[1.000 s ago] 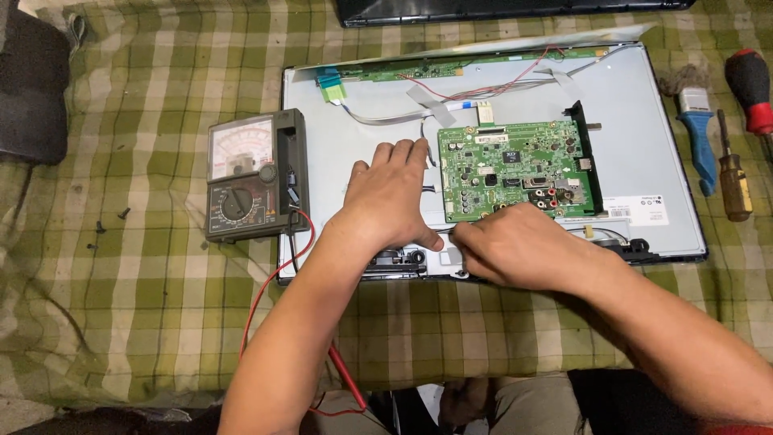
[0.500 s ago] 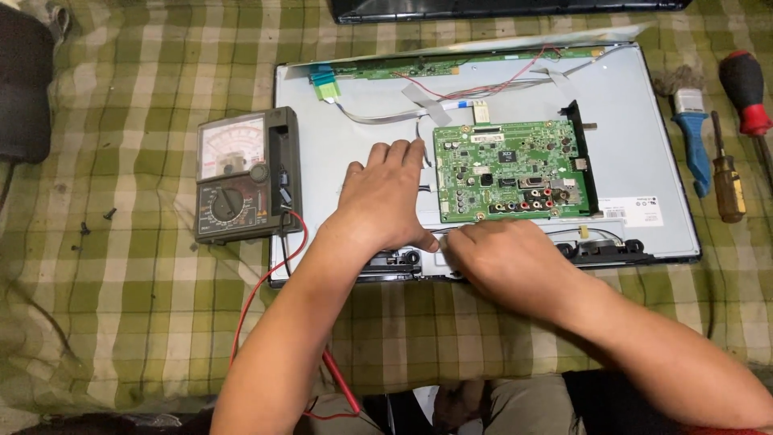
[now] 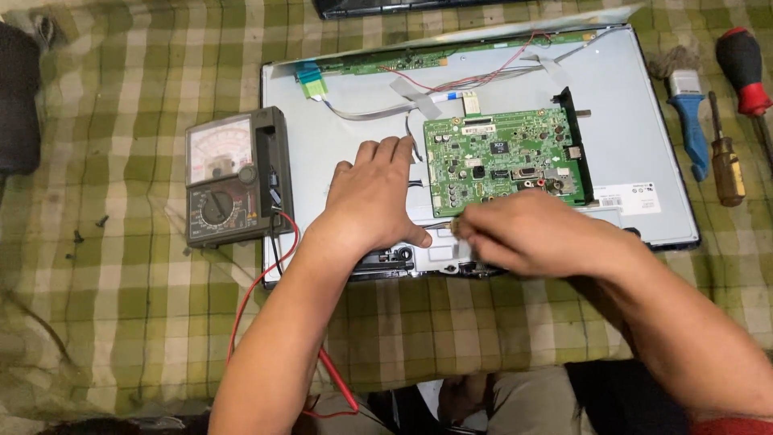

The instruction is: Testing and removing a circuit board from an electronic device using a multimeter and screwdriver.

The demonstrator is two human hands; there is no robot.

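Green-and-cream checked cloth (image 3: 113, 322) covers the work surface. At centre frame lies a panel (image 3: 338, 153), pale grey metal back upward, running to the right of the frame. A green board (image 3: 499, 157) sits on its middle, studded with small chips and connectors; a flat ribbon (image 3: 378, 109) and red wires (image 3: 491, 72) run to a narrow strip along the upper edge. Left hand (image 3: 378, 201) rests flat and spread on the panel beside the board. Right hand (image 3: 535, 234), blurred, is pinched narrow at the board's lower edge; what it grips cannot be told. A meter (image 3: 233, 177) lies at left, touching the panel. Screwdrivers (image 3: 729, 161) and a brush (image 3: 688, 113) lie at upper right.
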